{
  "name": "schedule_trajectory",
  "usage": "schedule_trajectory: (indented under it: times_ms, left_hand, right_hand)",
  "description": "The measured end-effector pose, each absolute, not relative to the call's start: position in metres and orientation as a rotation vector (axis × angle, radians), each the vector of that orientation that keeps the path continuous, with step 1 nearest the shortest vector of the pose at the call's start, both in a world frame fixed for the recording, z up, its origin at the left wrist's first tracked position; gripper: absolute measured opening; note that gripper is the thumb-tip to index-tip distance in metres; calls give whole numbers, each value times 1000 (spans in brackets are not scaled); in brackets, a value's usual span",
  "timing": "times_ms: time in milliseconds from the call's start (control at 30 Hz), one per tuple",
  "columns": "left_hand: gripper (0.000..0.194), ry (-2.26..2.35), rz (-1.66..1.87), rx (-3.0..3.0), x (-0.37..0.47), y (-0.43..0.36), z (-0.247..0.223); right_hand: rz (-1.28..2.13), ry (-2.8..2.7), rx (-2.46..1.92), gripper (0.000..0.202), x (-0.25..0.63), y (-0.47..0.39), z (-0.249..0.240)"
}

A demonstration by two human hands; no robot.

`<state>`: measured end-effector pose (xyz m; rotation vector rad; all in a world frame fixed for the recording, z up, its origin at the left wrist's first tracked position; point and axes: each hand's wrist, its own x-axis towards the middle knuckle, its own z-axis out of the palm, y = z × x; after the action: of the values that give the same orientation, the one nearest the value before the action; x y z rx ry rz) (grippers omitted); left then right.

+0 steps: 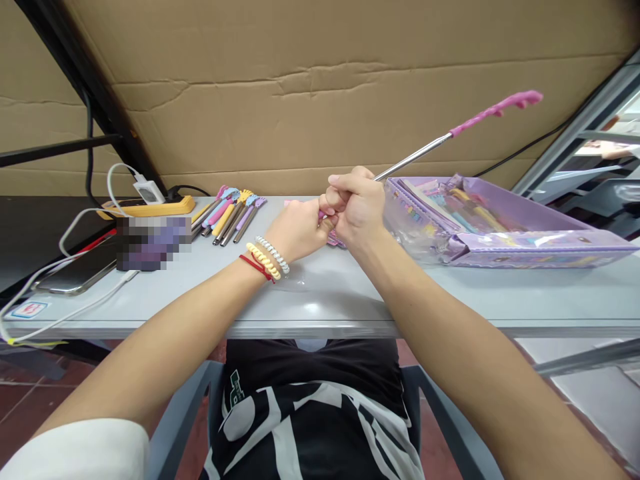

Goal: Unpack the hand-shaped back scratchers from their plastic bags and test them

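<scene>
A metal stick (413, 158) with a pink tip (495, 109) is being held over the desk (170, 293), kinda slanted up to the right. It's gripped by both hands, pretty much touching each other: the low end is pinched in the left hand (295, 230), and the shaft is wrapped by the curled right hand (363, 207). A purple box (545, 250) is parked just right, and some colored sticks (223, 222) are bunched over on the left.
</scene>
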<state>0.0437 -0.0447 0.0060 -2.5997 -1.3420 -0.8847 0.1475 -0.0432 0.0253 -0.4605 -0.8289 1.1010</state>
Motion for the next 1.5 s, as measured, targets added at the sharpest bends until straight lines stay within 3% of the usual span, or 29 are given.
schedule_trajectory:
  times_ms: [1133, 1367, 1500]
  left_hand:
    - [56, -1381, -978, -2554, 41, -50, 17]
    - [42, -1377, -1051, -2565, 42, -47, 6]
    - [27, -1408, -1092, -2612, 40, -46, 6]
  right_hand:
    - [1069, -882, -392, 59, 165, -58, 46]
    - [1169, -964, -233, 48, 171, -50, 36]
    - [1195, -972, -369, 47, 161, -44, 30]
